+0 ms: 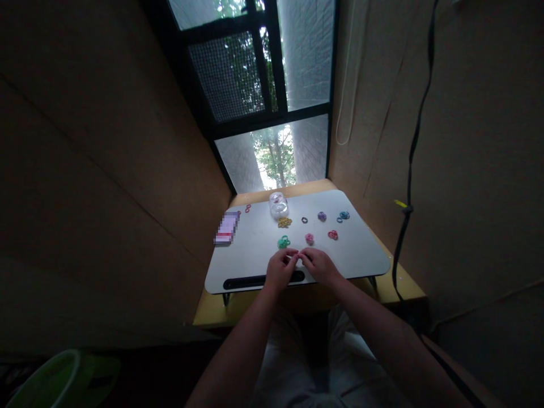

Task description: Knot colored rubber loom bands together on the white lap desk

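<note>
A: Where are the green bands [284, 242] sitting?
B: Just beyond left hand [279, 270], near desk's [361, 255] front edge. It and right hand [321, 266] are curling, tips meeting; can't tell if gripping anything.
A: Pink pile [309, 238]?
B: Probably keeping colours apart. Jar's [279, 208] standing near back edge, phone's [228, 228] lying along left. Room's widening toward right front corner.

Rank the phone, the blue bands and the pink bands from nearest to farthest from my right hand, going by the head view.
1. Pink bands: just beyond your right hand.
2. Blue bands: farther back, toward the right side of the white table.
3. Phone: across at the left edge.
</note>
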`<state>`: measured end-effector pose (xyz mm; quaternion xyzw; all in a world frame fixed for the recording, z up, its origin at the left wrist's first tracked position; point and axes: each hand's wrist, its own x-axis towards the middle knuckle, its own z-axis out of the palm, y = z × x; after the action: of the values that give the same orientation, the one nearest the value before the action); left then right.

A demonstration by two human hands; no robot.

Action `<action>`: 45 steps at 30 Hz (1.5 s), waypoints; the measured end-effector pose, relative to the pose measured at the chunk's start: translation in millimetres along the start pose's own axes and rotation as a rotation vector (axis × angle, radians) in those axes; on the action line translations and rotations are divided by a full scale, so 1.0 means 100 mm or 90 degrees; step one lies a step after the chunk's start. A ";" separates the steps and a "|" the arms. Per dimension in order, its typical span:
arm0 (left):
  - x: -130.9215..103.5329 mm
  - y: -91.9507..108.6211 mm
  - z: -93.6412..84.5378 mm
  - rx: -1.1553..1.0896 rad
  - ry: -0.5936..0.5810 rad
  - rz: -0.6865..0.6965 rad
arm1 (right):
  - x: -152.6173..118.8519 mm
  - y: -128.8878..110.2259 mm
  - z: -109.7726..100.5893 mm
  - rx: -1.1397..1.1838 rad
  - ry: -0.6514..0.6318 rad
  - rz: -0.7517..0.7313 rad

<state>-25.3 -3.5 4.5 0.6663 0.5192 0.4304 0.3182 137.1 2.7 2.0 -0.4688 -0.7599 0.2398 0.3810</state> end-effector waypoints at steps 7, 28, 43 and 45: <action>0.00 0.03 0.00 0.037 0.012 0.014 | 0.00 -0.05 -0.03 -0.003 0.006 0.005; -0.02 0.08 -0.02 0.086 -0.001 0.009 | -0.03 -0.10 -0.03 0.055 0.035 0.009; -0.02 0.06 -0.01 0.066 0.018 0.019 | -0.02 -0.03 0.00 0.004 0.026 -0.017; -0.03 0.06 0.00 0.039 0.025 0.026 | -0.02 -0.02 0.00 -0.002 0.025 -0.017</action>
<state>-23.4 -7.5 8.8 0.6775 0.5244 0.4336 0.2791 136.4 -0.1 2.3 -0.4636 -0.7589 0.2242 0.3986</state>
